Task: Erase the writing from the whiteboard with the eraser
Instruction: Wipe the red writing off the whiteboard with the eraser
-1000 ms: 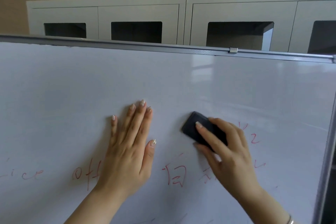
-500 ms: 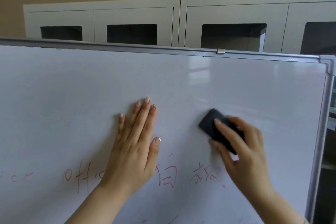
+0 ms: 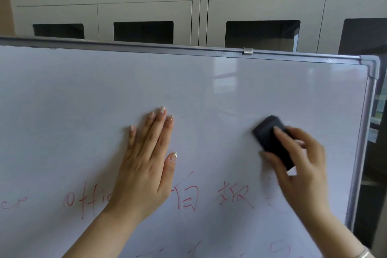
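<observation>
One whiteboard (image 3: 209, 94) fills the frame, red writing (image 3: 188, 197) low across it, the left hand (image 3: 146, 165) flat with fingers spread at centre, the right hand (image 3: 301, 163) gripping the blurred black eraser (image 3: 270, 138) centre-right.

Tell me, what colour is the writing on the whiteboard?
Red writing on the whiteboard, head view.

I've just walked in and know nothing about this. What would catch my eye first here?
Probably the two hands on the whiteboard: the left hand pressed flat near the middle, the right hand gripping a dark eraser, blurred with motion, near the right edge. Next, the red writing along the lower part of the board, partly hidden by the left hand. Behind the board stand grey cabinets.
</observation>
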`<move>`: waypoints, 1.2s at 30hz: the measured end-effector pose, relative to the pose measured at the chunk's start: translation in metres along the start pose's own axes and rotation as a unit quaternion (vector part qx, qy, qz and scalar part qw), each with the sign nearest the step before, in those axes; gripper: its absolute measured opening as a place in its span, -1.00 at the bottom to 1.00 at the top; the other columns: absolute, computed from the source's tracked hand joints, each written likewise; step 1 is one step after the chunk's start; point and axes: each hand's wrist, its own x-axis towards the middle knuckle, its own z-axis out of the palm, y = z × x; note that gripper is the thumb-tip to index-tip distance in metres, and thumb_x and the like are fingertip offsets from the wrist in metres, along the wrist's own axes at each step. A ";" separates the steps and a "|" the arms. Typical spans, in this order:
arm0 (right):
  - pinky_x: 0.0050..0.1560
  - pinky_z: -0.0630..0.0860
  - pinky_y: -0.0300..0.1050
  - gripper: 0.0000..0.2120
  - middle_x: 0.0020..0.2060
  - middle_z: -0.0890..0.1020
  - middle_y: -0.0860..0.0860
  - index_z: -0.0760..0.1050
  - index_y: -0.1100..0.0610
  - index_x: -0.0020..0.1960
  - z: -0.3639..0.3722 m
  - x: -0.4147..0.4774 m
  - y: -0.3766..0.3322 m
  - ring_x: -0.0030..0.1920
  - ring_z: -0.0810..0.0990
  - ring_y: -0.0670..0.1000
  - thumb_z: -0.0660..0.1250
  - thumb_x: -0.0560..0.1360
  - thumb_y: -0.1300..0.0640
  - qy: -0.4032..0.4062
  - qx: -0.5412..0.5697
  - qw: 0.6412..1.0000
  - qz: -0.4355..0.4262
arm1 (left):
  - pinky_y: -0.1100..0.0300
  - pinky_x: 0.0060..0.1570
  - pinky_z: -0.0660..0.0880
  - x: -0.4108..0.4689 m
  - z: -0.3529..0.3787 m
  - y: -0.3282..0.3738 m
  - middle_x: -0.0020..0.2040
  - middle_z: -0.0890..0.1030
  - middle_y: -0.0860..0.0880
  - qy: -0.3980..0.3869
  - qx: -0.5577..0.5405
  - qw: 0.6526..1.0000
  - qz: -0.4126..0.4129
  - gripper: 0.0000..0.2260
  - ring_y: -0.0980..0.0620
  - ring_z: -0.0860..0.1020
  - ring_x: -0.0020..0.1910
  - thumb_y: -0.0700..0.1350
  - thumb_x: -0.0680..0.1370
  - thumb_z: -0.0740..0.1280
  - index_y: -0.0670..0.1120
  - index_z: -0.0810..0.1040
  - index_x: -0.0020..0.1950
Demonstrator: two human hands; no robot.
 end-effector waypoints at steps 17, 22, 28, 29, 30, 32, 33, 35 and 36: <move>0.27 0.43 -0.13 -0.56 0.31 0.48 0.09 0.55 0.10 0.38 0.011 -0.033 -0.020 0.29 0.36 -0.03 0.45 0.51 0.11 -0.031 0.035 0.999 0.005 | -0.14 0.59 -0.09 -0.003 -0.001 0.002 0.66 0.02 -0.07 0.009 0.003 1.000 0.003 -0.46 -0.06 -0.01 0.64 -0.03 0.66 0.03 -0.16 0.08 0.63; 0.26 0.44 -0.06 -0.58 0.31 0.48 0.13 0.54 0.11 0.39 0.002 -0.019 -0.008 0.25 0.45 0.14 0.44 0.54 0.11 -0.035 0.000 0.999 -0.014 | -0.17 0.58 -0.06 -0.004 0.001 0.003 0.66 0.02 -0.08 0.010 0.006 1.000 0.006 -0.45 -0.07 -0.01 0.64 -0.03 0.65 0.04 -0.17 0.09 0.63; 0.33 0.32 -0.11 -0.53 0.31 0.48 0.24 0.47 0.20 0.43 -0.023 0.016 0.025 0.29 0.42 0.27 0.45 0.56 0.14 0.001 -0.028 0.998 0.057 | -0.16 0.59 -0.08 -0.004 0.001 0.002 0.66 0.03 -0.08 0.013 0.006 1.000 0.009 -0.45 -0.07 0.00 0.64 -0.04 0.65 0.04 -0.18 0.10 0.62; 0.32 0.32 -0.09 -0.52 0.32 0.47 0.23 0.45 0.20 0.45 -0.027 0.020 0.029 0.31 0.40 0.26 0.43 0.57 0.12 0.005 -0.030 0.997 0.077 | -0.17 0.58 -0.07 -0.004 0.001 0.002 0.66 0.04 -0.08 0.012 0.005 1.000 0.010 -0.45 -0.08 0.01 0.64 -0.04 0.65 0.04 -0.18 0.10 0.62; 0.32 0.31 -0.08 -0.51 0.32 0.46 0.22 0.44 0.19 0.45 -0.030 0.022 0.033 0.33 0.38 0.24 0.41 0.56 0.11 0.009 -0.028 0.995 0.096 | -0.18 0.58 -0.05 -0.004 0.000 0.002 0.66 0.04 -0.08 0.010 0.005 1.000 0.010 -0.45 -0.08 0.01 0.64 -0.04 0.65 0.04 -0.18 0.10 0.62; 0.31 0.30 -0.07 -0.50 0.34 0.45 0.19 0.42 0.18 0.46 -0.034 0.025 0.034 0.35 0.35 0.21 0.38 0.56 0.08 0.010 -0.025 0.992 0.120 | -0.19 0.58 -0.04 -0.005 0.000 0.002 0.66 0.05 -0.08 0.008 0.003 1.000 0.009 -0.45 -0.08 0.02 0.64 -0.04 0.65 0.04 -0.17 0.10 0.62; 0.31 0.31 -0.05 -0.50 0.35 0.45 0.18 0.42 0.17 0.46 -0.034 0.025 0.033 0.36 0.34 0.20 0.37 0.56 0.07 0.008 -0.025 0.992 0.127 | -0.19 0.58 -0.05 -0.005 0.000 0.002 0.66 0.05 -0.08 0.007 0.002 1.000 0.007 -0.45 -0.08 0.02 0.64 -0.04 0.65 0.04 -0.17 0.10 0.62; 0.30 0.33 -0.03 -0.49 0.35 0.45 0.16 0.42 0.16 0.46 -0.035 0.024 0.030 0.36 0.34 0.19 0.37 0.55 0.05 0.008 -0.019 0.990 0.137 | -0.16 0.58 -0.08 -0.005 -0.001 0.003 0.66 0.04 -0.08 0.008 0.001 1.000 0.004 -0.45 -0.08 0.01 0.64 -0.03 0.65 0.04 -0.17 0.10 0.62; 0.31 0.35 -0.02 -0.49 0.34 0.46 0.16 0.42 0.16 0.46 -0.035 0.023 0.027 0.36 0.35 0.18 0.37 0.55 0.03 0.011 -0.013 0.990 0.142 | -0.15 0.59 -0.09 -0.006 -0.002 0.003 0.66 0.04 -0.08 0.009 -0.001 1.000 0.003 -0.45 -0.07 0.01 0.64 -0.03 0.65 0.04 -0.17 0.10 0.63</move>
